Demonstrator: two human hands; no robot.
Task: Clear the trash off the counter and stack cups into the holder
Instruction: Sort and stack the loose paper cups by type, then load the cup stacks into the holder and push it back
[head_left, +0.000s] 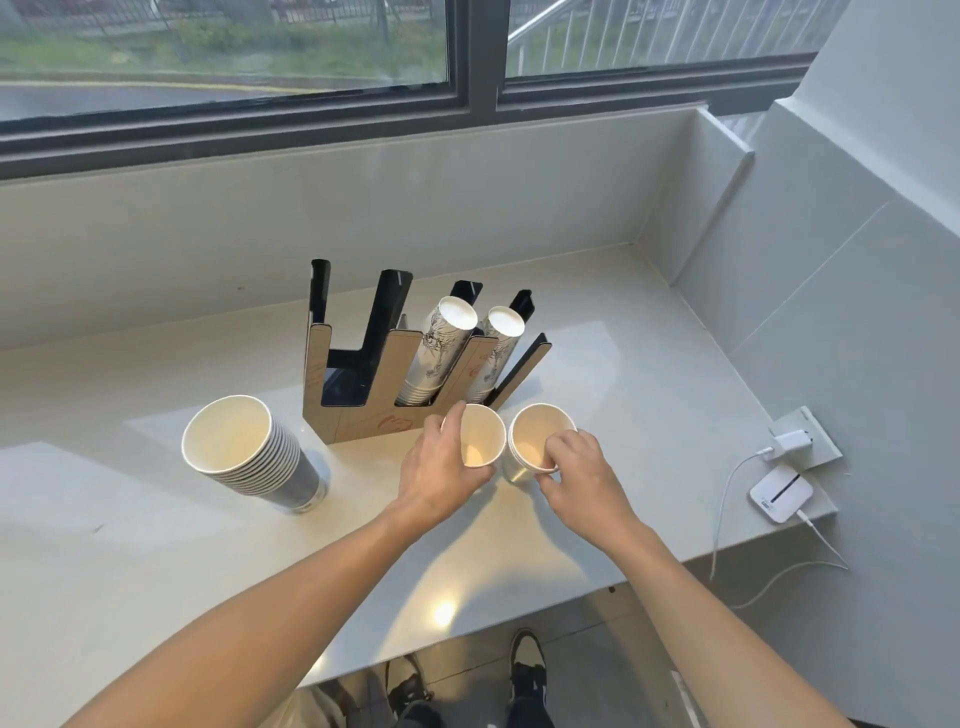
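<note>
In the head view, two open paper cups are seen upright and side by side on the surface (156, 597), just in front of the holder (363, 415). The left cup (483, 431) is closed upon by the grip of the left hand (441, 467); the rim of the right cup (535, 436) is pinched by the right hand (576, 467). The holder's slanted slots lie directly beyond both grips, its two left slots empty, so either cup would probably be lifted forward and leftward. A larger stack of cups (244, 447) stands well to the left.

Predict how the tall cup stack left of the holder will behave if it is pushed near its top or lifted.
The cup stack is many nested paper cups on a narrow base and already looks tilted, so a high push would probably tip it. It is likely light. Lifted by the top rim, the upper cups might slide free.
</note>
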